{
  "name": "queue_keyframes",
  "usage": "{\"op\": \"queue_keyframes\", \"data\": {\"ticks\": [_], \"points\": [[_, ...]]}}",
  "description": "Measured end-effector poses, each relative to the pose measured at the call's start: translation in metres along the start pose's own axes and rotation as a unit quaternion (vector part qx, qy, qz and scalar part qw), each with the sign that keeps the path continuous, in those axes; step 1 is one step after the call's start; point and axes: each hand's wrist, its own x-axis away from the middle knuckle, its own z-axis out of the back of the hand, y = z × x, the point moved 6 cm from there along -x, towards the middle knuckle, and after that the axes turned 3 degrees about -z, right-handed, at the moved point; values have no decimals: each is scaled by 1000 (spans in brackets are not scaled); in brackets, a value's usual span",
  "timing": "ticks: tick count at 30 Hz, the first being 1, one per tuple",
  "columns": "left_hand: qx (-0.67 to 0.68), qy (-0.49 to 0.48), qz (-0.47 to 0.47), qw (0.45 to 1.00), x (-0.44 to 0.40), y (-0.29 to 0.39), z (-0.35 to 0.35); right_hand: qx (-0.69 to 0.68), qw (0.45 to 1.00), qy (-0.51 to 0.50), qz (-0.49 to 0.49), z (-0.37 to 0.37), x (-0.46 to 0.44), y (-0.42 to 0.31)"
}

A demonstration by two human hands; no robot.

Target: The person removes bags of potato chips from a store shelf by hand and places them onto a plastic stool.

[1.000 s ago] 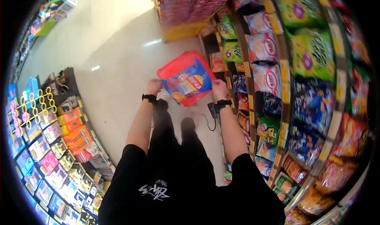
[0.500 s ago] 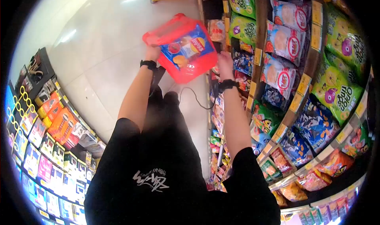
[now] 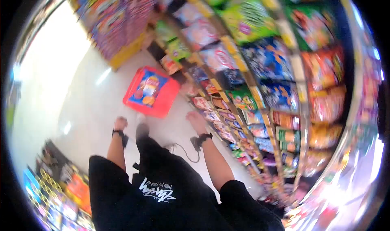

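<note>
A red shopping basket [image 3: 170,93] is down on the pale floor ahead of my feet. In it lies a blue bag of potato chips [image 3: 148,88], face up. My left hand [image 3: 120,123] hangs below the basket's left side, apart from it; motion blur smears its fingers. On the other side, my right hand [image 3: 196,121] is beside the lower snack shelves, fingers loosely stretched and nothing in them. Both wrists carry black bands, and a thin dark cable [image 3: 187,159] curves below the right one.
Shelves of bagged snacks [image 3: 248,18] rise close along the right. A display with a yellow base [image 3: 126,54] stands beyond the basket. More packaged goods [image 3: 77,188] are at lower left, blurred. My shoe [image 3: 142,130] is just short of the basket.
The basket has gone from between both hands to the floor, with the chips bag still in it. Both hands have let go and drawn back. The view has turned toward the right-hand shelves.
</note>
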Motion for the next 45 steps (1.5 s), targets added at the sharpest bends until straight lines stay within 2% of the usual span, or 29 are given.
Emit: {"op": "queue_keyframes", "data": {"ticks": [1, 2, 3, 5, 7, 8, 9, 10, 11, 12, 15, 16, 18, 19, 20, 21, 22, 26, 29, 32, 34, 36, 38, 40, 43, 45], "points": [[-357, -46, -212, 909, -42, -31, -63, 25, 998, 22, 49, 15, 15, 2], [-217, -71, -171, 959, -3, 3, -19, 52, 993, 47, 97, 32, 26, 8], [-17, -109, -83, 990, -16, -13, -33, 1, 994, 79, 74, 48, 30, 27], [106, -71, -77, 989, 4, 15, -29, -96, 987, 125, 19, 76, 51, 74], [171, -84, -27, 981, 40, 59, -19, -185, 967, 173, 7, 109, 88, 106], [215, -69, 48, 973, 50, 81, -17, -234, 952, 197, 7, 124, 106, 121], [261, -87, -17, 961, 52, 97, -21, -256, 941, 219, 9, 139, 117, 145], [286, -112, 25, 951, 50, 103, -32, -276, 930, 241, 13, 154, 129, 170], [227, -108, 26, 967, 71, 132, -32, -313, 910, 273, -12, 168, 145, 190], [197, -126, 71, 970, 79, 149, -39, -349, 887, 299, -39, 177, 161, 212], [84, -164, 23, 983, 96, 189, -61, -409, 845, 334, -83, 182, 199, 291], [54, -166, 1, 985, 105, 211, -71, -399, 846, 332, -117, 177, 211, 318], [-34, -182, -166, 968, 112, 244, -92, -390, 840, 326, -192, 165, 226, 384], [-54, -176, -185, 965, 125, 259, -99, -498, 800, 296, -154, 159, 242, 399], [-72, -166, -204, 962, 139, 276, -109, -522, 781, 300, -165, 163, 264, 402], [-31, -175, -175, 968, 139, 276, -129, -542, 765, 308, -162, 170, 281, 411], [8, -185, -140, 973, 134, 272, -148, -539, 758, 320, -180, 184, 303, 410], [-19, -253, -103, 962, 187, 271, -205, -493, 741, 436, -133, 236, 364, 466], [-46, -313, -79, 945, 209, 297, -247, -519, 686, 509, -28, 286, 427, 446], [-14, -348, -80, 934, 204, 348, -293, -487, 665, 566, -23, 322, 462, 435], [-15, -333, -146, 932, 196, 394, -324, -471, 677, 563, -47, 340, 469, 432], [-175, -253, -306, 901, 186, 453, -357, -479, 679, 556, -30, 357, 482, 423], [-32, -252, -399, 881, 217, 515, -383, -465, 682, 564, -23, 380, 496, 416], [-38, -244, -429, 869, 293, 580, -395, -449, 681, 578, -20, 406, 517, 416], [-61, -182, -501, 844, 372, 647, -420, -434, 668, 605, -22, 452, 538, 419], [-40, -170, -594, 785, 426, 687, -439, -421, 659, 623, -19, 486, 546, 427]]}}
